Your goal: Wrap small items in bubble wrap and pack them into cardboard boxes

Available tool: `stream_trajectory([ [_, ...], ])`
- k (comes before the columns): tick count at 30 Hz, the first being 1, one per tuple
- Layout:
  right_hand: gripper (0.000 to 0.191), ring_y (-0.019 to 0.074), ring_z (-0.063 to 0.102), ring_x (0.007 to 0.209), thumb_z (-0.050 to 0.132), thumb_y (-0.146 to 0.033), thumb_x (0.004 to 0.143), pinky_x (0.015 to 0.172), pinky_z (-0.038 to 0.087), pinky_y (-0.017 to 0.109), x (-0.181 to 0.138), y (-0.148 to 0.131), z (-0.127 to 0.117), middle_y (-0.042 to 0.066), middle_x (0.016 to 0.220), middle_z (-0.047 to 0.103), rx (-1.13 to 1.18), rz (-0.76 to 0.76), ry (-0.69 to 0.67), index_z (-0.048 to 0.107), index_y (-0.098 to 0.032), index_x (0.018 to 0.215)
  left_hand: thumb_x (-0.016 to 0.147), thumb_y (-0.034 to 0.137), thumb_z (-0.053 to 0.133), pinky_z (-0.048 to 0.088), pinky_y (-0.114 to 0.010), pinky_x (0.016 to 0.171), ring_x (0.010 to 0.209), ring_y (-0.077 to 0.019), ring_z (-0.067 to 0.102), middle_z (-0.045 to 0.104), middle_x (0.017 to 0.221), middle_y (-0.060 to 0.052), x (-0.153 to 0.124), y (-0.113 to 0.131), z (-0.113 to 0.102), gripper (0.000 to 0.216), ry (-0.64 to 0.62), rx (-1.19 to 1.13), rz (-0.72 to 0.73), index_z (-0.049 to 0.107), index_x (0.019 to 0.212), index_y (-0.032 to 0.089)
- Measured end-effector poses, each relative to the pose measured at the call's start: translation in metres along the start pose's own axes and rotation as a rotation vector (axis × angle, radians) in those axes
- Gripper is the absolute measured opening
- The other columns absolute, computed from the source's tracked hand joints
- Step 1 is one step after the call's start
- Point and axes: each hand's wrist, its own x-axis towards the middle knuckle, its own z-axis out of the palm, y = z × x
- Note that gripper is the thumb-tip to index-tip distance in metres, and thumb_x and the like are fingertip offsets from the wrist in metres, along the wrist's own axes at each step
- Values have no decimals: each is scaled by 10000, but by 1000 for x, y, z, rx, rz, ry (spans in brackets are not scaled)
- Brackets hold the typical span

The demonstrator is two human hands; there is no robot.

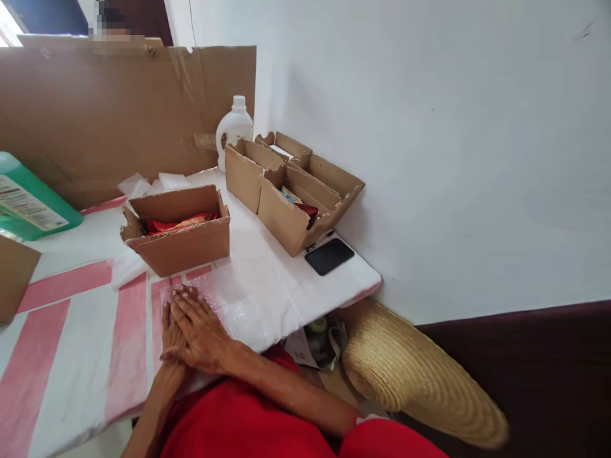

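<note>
My right hand (203, 334) lies across the top of my left hand (170, 334) near the table's front edge. Both have their fingers stretched out, and much of the left is covered by the right. Under and beside them is a sheet of clear bubble wrap (241, 312), spread on the striped cloth; no object shows in either hand. Just beyond my fingertips stands an open cardboard box (191, 248) with red shiny packets (184, 222) inside.
More open cardboard boxes (281, 216) stand at the right by a white bottle (236, 127). A black phone (329, 256) lies near the table corner. On the left are a green jug (42, 203) and a large cardboard panel (109, 114). A straw hat (410, 369) is below the table.
</note>
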Motion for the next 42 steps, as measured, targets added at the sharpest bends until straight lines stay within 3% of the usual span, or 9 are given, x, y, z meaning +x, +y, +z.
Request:
stream_trajectory([
  [6, 706, 306, 284, 1519, 494, -631, 980, 1236, 247, 532, 2, 55, 5, 142, 1610, 381, -65, 85, -75, 424, -195, 1531, 911, 359, 417, 189, -583, 1230, 1529, -382, 237, 335, 1602, -270, 6, 10, -8, 701, 81, 133, -52, 379, 1514, 3],
  [10, 752, 321, 185, 1551, 461, -643, 988, 1248, 172, 561, -10, 91, -10, 128, 1651, 290, -144, 204, -95, 365, -170, 1565, 947, 509, 366, 236, -554, 1202, 1509, -369, 283, 329, 1610, -260, 8, 18, -23, 773, 16, 186, -136, 331, 1535, 8],
  [15, 753, 313, 128, 1564, 433, -651, 994, 1255, 136, 544, -22, 119, -30, 109, 1681, 196, -190, 298, -120, 317, -204, 1589, 949, 632, 314, 247, -565, 1183, 1503, -386, 278, 321, 1622, -233, 3, 2, -43, 832, -20, 220, -242, 313, 1553, 60],
  [20, 871, 331, 92, 1567, 445, -674, 975, 1241, 163, 569, -27, 106, -43, 195, 1679, 143, -198, 327, -45, 209, -134, 1616, 967, 623, 283, 263, -592, 1168, 1477, -427, 314, 381, 1566, -281, -8, -15, -57, 838, 40, 210, -303, 300, 1543, 15],
  [22, 916, 329, 59, 1570, 477, -692, 952, 1245, 150, 570, -40, 95, -50, 206, 1679, 135, -210, 222, -33, 198, -127, 1618, 968, 599, 337, 284, -565, 1165, 1481, -412, 320, 355, 1584, -277, -20, -16, -61, 814, 70, 195, -157, 274, 1559, 42],
  [27, 971, 317, 143, 1560, 511, -766, 887, 1253, 155, 544, -99, 91, -67, 178, 1661, 244, -186, -67, -206, 270, -154, 1601, 895, 599, 544, 251, -429, 1203, 1472, -318, 377, 431, 1584, -147, -65, -14, -69, 827, -1, 164, 344, 308, 1577, 195],
  [30, 932, 330, 166, 1553, 540, -706, 913, 1241, 191, 541, -131, 102, -70, 182, 1654, 261, -207, -104, -253, 276, -132, 1597, 926, 505, 541, 313, -399, 1166, 1427, -301, 450, 488, 1545, -149, -86, -19, -76, 771, 7, 177, 359, 297, 1581, 178],
  [34, 648, 306, 254, 1529, 537, -391, 988, 1228, 242, 510, -151, 106, -69, 133, 1620, 366, -215, -158, -211, 361, -153, 1564, 944, 361, 536, 439, -344, 1038, 1257, -258, 607, 638, 1391, -120, -100, -29, -84, 675, 16, 167, 406, 330, 1570, 214],
  [42, 476, 288, 529, 1253, 536, -252, 966, 1046, 430, 461, -134, 98, -79, 141, 1397, 609, -111, -98, -143, 535, -148, 1430, 859, 238, 566, 545, -350, 936, 1130, -252, 633, 633, 1277, -115, -98, -47, -83, 643, 2, -50, 267, 455, 1491, 267],
])
